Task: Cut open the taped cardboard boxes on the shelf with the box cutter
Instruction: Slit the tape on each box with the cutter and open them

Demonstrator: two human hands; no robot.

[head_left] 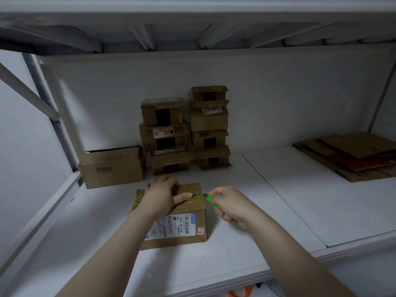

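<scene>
The white shelf carries it all. Beyond the left hand stand stacked boxes, taped, probably awaiting their turn. Under that hand lies the front box. The palm presses its top and the fingers hook the far edge, likely to pin it against the blade's pull. It is brown and scuffed, labelled on its near face, with the top seam split beside the thumb. The right hand, just beside the box, clenches the green box cutter, whose tip points at the seam's end.

The right hand hides most of the box cutter; flattened cardboard is edge-cropped.
</scene>
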